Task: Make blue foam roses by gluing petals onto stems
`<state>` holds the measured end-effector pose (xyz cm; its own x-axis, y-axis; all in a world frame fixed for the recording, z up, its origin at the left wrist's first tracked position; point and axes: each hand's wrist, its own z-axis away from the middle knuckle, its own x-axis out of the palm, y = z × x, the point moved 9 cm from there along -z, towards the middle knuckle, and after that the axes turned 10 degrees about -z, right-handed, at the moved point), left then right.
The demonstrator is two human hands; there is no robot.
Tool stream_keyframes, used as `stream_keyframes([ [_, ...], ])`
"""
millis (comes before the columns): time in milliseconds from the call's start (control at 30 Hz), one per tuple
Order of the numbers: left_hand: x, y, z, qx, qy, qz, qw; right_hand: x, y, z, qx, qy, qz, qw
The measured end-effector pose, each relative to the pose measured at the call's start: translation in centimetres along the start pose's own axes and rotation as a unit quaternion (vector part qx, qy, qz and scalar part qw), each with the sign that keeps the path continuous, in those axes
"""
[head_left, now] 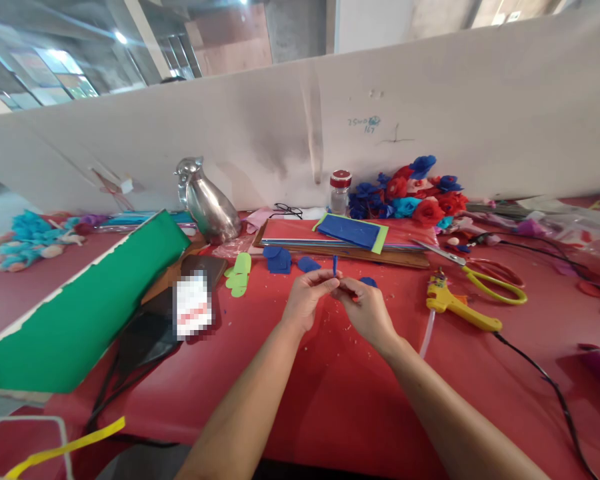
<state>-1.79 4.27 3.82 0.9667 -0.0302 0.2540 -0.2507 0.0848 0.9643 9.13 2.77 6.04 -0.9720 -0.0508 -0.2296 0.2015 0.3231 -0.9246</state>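
Observation:
A narrow rolled strip of blue paper point(335, 265) stands upright between my fingertips over the red table. My left hand point(307, 297) pinches its lower end from the left. From the other side, my right hand point(367, 307) closes its thumb and fingers on the same end, and the two hands meet there. Just beyond them lies a blue paper petal point(309, 265), with another blue petal point(369, 282) partly hidden behind my right hand. Stacked blue petals point(277, 260) and light green paper pieces point(239, 275) lie to the left.
Right of my hands are a yellow glue gun point(460, 310) with its cord and yellow-handled scissors point(495, 283). A paper stack point(290, 233), metal jug point(210, 203), lidded jar point(340, 193) and paper flowers point(420, 193) stand behind. A green board point(90, 313) leans at left.

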Motion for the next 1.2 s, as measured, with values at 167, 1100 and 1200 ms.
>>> stream_keyframes([
  [167, -0.2, 0.3, -0.1, 0.013, 0.003, -0.01, 1.0, 0.2, 0.0, 0.0, -0.005, -0.009, -0.01, 1.0],
  [1100, -1.0, 0.7, 0.1, 0.046, 0.066, -0.016, 0.997, 0.1, -1.0, 0.0, -0.023, -0.001, 0.021, 1.0],
  [1200, -0.6, 0.5, 0.1, 0.035, 0.048, -0.008, 0.998, 0.0, -0.6, 0.0, -0.014, 0.002, 0.013, 1.0],
])
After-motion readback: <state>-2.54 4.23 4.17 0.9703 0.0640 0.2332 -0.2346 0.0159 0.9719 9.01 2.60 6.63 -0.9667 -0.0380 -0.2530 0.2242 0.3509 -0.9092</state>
